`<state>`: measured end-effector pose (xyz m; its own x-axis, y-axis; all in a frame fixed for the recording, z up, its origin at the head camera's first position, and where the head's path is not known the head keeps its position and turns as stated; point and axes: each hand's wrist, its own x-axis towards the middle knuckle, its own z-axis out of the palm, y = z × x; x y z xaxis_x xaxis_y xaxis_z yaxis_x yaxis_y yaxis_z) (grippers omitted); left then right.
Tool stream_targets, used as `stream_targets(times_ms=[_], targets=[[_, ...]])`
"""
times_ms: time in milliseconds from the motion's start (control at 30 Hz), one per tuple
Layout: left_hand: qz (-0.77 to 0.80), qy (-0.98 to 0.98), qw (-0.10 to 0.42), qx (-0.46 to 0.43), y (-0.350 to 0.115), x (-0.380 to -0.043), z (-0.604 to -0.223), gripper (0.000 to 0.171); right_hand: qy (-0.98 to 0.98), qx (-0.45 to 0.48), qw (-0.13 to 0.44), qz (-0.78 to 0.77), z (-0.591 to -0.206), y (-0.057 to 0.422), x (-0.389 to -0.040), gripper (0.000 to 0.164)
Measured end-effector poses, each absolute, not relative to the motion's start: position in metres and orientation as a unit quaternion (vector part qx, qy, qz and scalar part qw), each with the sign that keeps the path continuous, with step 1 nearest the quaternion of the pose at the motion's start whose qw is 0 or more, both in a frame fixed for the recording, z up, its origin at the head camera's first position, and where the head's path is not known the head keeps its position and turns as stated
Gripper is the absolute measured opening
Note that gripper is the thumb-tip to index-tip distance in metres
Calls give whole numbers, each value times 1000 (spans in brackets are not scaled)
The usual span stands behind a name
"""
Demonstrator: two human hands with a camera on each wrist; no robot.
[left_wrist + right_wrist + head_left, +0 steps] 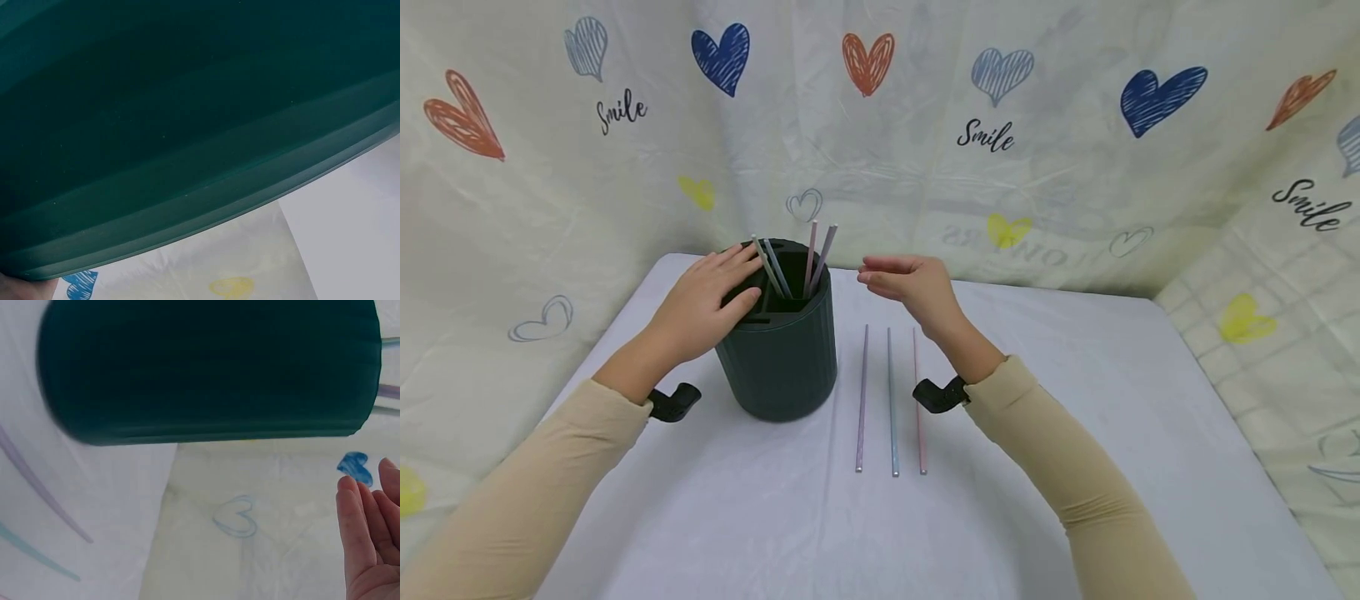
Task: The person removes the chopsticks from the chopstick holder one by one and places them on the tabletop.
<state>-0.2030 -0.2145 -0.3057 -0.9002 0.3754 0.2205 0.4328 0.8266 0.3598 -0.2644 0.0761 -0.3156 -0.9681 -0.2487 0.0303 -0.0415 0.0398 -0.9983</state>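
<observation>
A dark green, ribbed pen holder (778, 367) with a divided top stands upright at the left of the table. My left hand (707, 304) rests on its left rim, the fingers laid over the top and the thumb on the near side. Several thin, shiny sticks (811, 258) lean in its open compartment. My right hand (913, 287) is raised just right of the holder, fingers extended and holding nothing. Below it lie a purple stick (862, 400), a blue stick (892, 404) and a pink stick (919, 433), side by side. In the left wrist view the holder wall (200, 125) hides most of that hand.
A white cloth covers the table (1075, 417). Behind it hangs a pale curtain (910, 167) printed with hearts and "Smile" lettering, which also runs along both sides. A black wrist camera mount (940, 396) sits at the right cuff, another mount (675, 402) at the left.
</observation>
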Motion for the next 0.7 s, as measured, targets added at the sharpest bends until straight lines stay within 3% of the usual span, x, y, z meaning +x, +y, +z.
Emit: stream_targets(times_ms=[700], targets=[[-209,-952,77,-211,-213,-202,-306,55,697,-192,49,-689,-292,45,-258,34]])
